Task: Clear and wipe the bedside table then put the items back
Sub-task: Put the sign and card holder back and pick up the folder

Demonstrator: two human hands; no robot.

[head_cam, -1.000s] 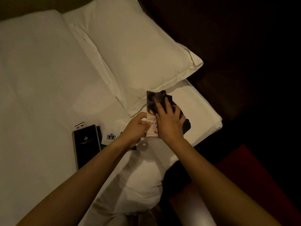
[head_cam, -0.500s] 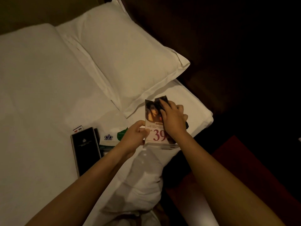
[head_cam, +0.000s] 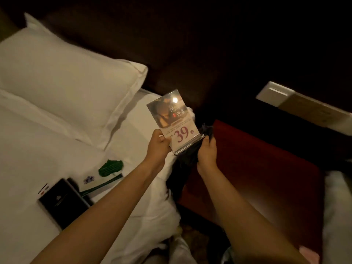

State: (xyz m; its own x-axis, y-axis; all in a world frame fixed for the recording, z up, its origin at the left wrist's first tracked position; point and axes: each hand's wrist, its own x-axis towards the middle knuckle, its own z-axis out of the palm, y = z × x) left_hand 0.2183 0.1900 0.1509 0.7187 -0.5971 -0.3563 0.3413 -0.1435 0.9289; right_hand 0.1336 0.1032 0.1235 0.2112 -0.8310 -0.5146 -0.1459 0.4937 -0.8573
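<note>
Sign stand (head_cam: 172, 121), a clear acrylic holder with a printed card, hangs in the air between both hands, over the bed's edge. The red surface (head_cam: 266, 168) lies just right of the right hand (head_cam: 207, 155). The left hand (head_cam: 159, 144) pinches the stand's lower left edge, thumb on the face. The right hand is curled round a dark cloth (head_cam: 185, 162) bunched against the base's right end. The stand looks light, rigid and slick, and probably scratches easily. Hold it by the edges or the thicker base, not the glossy face.

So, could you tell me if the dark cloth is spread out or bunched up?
Bunched up: the right hand grips the dark cloth in a wad beside the sign, its end hanging down.
</note>
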